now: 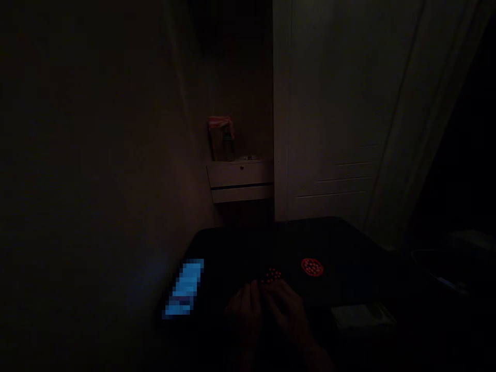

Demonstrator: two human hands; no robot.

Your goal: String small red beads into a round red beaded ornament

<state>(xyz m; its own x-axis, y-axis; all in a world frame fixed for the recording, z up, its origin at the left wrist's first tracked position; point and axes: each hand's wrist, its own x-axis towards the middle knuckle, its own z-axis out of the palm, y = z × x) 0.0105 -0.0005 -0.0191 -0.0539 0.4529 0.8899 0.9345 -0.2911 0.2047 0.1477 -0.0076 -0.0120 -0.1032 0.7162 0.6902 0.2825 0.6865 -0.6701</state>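
In dim light, my left hand (245,306) and my right hand (285,305) are close together over a dark table (248,248). The fingers of both are drawn together, their tips nearly meeting. Whatever they pinch is too dark and small to make out. Several small red beads (274,275) lie loose on the tabletop just beyond my right fingertips. Farther right sits a small round red dish (312,267) with several light and reddish pieces in it.
A lit, pixelated phone-like screen (184,289) is at the table's left side. Behind stand a pale wardrobe door (329,113) and a drawer unit (242,178) with a bottle (228,147) on top. A shallow pale box (362,316) shows at the right front edge.
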